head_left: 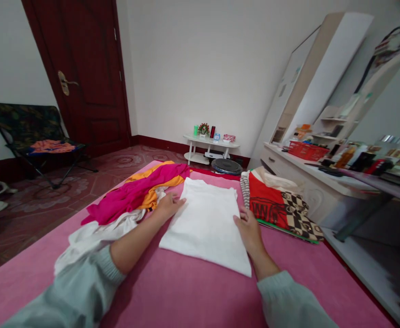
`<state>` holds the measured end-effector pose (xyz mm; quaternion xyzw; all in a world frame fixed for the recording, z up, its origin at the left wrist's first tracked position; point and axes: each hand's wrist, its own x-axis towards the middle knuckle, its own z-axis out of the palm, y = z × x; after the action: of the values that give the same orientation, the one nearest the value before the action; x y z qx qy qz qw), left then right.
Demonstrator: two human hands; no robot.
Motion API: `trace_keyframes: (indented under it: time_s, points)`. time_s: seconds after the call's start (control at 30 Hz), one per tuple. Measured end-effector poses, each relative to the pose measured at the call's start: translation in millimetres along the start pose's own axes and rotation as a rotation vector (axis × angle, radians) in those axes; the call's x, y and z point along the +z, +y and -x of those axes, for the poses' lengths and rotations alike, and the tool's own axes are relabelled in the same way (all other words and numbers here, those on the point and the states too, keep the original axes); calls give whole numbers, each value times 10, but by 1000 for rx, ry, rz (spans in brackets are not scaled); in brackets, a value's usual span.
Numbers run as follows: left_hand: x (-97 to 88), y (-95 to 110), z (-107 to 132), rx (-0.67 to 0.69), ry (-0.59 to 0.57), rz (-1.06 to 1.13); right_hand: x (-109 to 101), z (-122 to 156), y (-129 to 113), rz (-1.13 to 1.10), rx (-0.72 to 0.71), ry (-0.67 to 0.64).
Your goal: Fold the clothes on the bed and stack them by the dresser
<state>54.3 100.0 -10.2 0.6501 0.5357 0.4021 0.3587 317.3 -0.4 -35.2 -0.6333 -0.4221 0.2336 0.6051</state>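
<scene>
A folded white garment (208, 223) lies flat on the pink bed cover (186, 291) in front of me. At its left edge is my left hand (168, 207), closed on the cloth with the fingertips partly hidden. My right hand (249, 228) grips the opposite edge, its thumb on top and its fingers curled. Left of the garment, loose clothes are heaped: a magenta piece (134, 191), an orange piece (150, 198) and a crumpled white piece (97, 234). On the right rests a stack of folded clothes (271, 202), with red and checkered cloth on top.
Past the bed stand a white side table (210, 142) and a round black object (226, 166). A dresser (288, 164) with a red basket (307, 149) and bottles runs along the right. At the left are a folding chair (25, 127) and a dark red door (83, 68).
</scene>
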Motion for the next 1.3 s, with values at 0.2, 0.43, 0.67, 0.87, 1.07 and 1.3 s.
trace_keyframes:
  time_s: [0.2, 0.43, 0.67, 0.87, 1.07, 1.3]
  points:
    - [50, -301, 101, 59, -51, -128, -14, 37, 225, 183, -212, -81]
    - [-143, -102, 454, 85, -147, -176, -181, 370, -20, 131, -80, -186]
    - [-417, -156, 1116, 174, -311, -188, -479, 1144, -454, 198, 107, -385]
    - [-577, -64, 1301, 132, -352, -249, -569, 1335, -610, 176, 194, -489]
    - [-985, -18, 1829, 21, -710, -243, -879, 1802, -584, 150, 372, -794]
    - [-614, 92, 947, -184, -556, 22, -510, 934, -529, -9, 262, -397]
